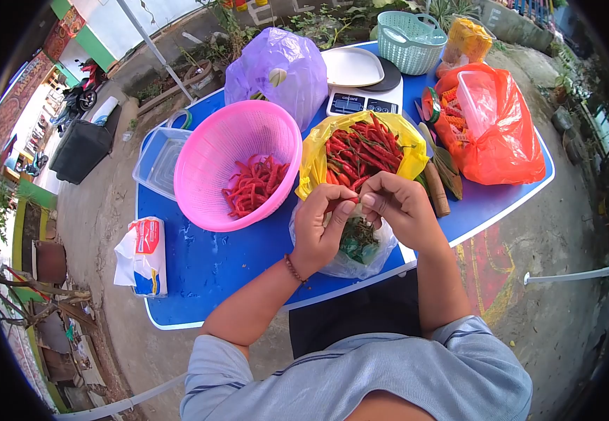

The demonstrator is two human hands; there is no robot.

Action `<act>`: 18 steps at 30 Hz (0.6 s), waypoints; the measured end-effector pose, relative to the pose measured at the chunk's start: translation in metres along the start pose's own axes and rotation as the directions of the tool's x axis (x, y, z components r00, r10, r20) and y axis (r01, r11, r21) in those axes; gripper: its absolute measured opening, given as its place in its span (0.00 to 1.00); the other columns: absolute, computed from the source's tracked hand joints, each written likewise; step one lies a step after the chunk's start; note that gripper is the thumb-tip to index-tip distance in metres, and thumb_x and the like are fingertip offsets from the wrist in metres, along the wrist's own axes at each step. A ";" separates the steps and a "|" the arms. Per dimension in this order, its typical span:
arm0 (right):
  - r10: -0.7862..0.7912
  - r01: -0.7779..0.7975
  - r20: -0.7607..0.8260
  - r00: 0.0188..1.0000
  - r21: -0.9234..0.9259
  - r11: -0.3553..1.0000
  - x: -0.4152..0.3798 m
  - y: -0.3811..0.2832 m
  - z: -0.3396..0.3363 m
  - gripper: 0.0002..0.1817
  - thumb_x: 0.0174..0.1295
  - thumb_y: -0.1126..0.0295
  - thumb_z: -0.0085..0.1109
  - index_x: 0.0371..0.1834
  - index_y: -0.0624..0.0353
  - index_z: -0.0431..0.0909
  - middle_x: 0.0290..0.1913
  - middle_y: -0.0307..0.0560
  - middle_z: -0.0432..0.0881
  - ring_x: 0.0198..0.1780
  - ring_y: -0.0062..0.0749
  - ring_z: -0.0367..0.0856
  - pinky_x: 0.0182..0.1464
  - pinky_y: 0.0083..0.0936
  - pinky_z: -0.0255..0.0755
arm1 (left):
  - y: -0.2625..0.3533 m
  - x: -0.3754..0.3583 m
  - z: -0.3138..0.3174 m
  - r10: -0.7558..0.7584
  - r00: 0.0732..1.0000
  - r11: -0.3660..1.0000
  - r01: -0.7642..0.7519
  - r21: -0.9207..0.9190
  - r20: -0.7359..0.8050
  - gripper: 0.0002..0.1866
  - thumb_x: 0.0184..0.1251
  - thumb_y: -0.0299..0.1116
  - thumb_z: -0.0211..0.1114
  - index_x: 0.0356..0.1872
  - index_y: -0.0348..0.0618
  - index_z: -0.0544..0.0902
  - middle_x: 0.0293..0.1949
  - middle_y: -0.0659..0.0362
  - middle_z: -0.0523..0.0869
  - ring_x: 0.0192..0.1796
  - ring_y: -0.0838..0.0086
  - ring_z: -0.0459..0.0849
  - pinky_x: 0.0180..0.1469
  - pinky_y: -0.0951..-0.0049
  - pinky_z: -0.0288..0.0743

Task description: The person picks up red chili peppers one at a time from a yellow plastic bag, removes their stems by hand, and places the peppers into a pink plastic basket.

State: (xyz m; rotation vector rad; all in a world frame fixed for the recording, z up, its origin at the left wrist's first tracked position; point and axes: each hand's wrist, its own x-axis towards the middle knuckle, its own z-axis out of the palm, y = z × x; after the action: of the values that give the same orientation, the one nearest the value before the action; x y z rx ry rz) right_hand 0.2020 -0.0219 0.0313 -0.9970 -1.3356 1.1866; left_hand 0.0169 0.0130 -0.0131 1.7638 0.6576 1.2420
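Note:
My left hand [320, 226] is closed on a red chili [341, 202], mostly covered by the fingers. Close beside it my right hand [401, 209] pinches thumb against forefinger; what lies in that pinch is too small to make out. Behind both hands a yellow plastic bag [311, 151] stands open, full of long red chilies [364, 151]. Beneath them sits a clear plastic bag [378, 254] with green stems inside. To the left a pink mesh basket [192, 158] is tilted and holds several red chilies [255, 184].
On the blue table [213, 281] are a tissue pack [149, 256], a clear container [158, 158], a purple bag [276, 63], a kitchen scale [364, 102], a green basket [409, 52] and a red bag [508, 133]. A wooden handle [436, 189] lies right of the yellow bag.

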 end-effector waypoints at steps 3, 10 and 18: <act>0.024 -0.025 0.023 0.999 0.050 0.998 0.002 0.004 -0.003 0.06 0.76 0.74 0.61 0.42 0.65 0.79 0.30 0.34 0.78 0.30 0.14 0.76 0.31 0.17 0.73 | -0.002 0.001 0.000 -0.028 1.000 0.998 0.028 -0.051 0.009 0.07 0.81 0.29 0.62 0.51 0.38 0.81 0.44 0.64 0.84 0.45 0.85 0.80 0.51 0.80 0.75; 0.054 -0.072 0.103 0.993 0.177 0.982 0.003 0.004 -0.008 0.06 0.77 0.72 0.60 0.44 0.64 0.80 0.33 0.33 0.79 0.33 0.15 0.77 0.34 0.17 0.75 | -0.006 -0.003 0.001 -0.122 0.992 0.964 0.126 -0.235 0.035 0.08 0.83 0.31 0.61 0.52 0.38 0.81 0.42 0.65 0.85 0.44 0.87 0.80 0.50 0.83 0.75; -0.085 0.077 -0.067 0.994 -0.105 0.991 -0.001 -0.004 0.006 0.03 0.74 0.80 0.60 0.40 0.66 0.79 0.29 0.38 0.80 0.29 0.16 0.77 0.31 0.18 0.73 | -0.003 -0.003 0.004 -0.145 0.989 0.960 0.137 -0.244 -0.017 0.09 0.83 0.34 0.62 0.53 0.39 0.81 0.40 0.66 0.84 0.43 0.86 0.80 0.48 0.83 0.74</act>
State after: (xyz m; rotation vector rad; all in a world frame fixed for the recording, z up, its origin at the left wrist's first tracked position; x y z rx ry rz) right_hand 0.1969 -0.0242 0.0349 -1.0387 -1.3785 1.0212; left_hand 0.0200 0.0105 -0.0176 1.4720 0.6127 1.2026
